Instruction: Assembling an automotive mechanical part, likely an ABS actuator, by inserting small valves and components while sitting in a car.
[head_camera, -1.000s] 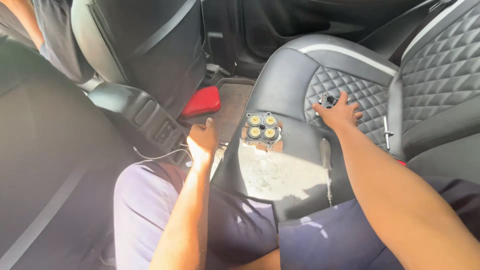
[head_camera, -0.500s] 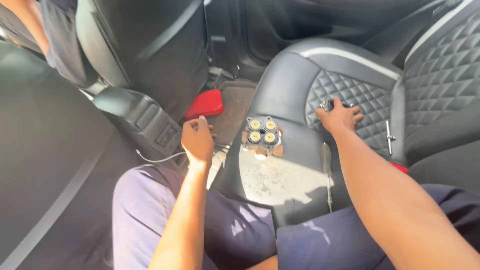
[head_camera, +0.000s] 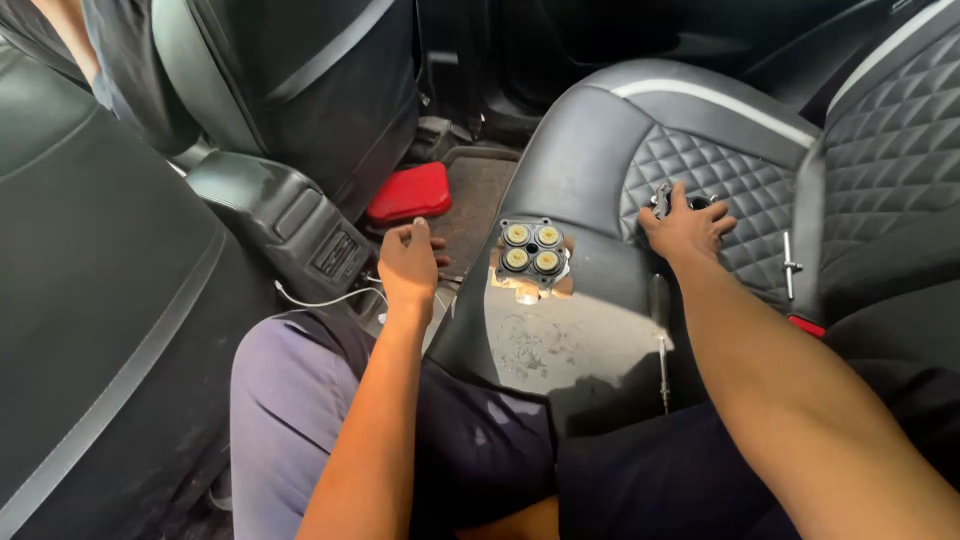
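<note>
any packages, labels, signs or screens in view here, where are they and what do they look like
None that I can make out.
Closest thing: red flat case, on the car floor behind the front seat, rounded rectangle, plain red; no label visible.

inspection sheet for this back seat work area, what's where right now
surface: black quilted car seat, front edge sunlit and smudged
job's things: square metal block with four brass-coloured round caps on the seat edge; small dark metal parts at the right hand's fingertips
clutter: screwdriver lying on the seat; metal pin near the backrest
grippers: left hand loosely curled, held above the lap; right hand spread on the seat
cables: white cable by the centre console
surroundings: red flat thing on the floor mat; front seat backs
</note>
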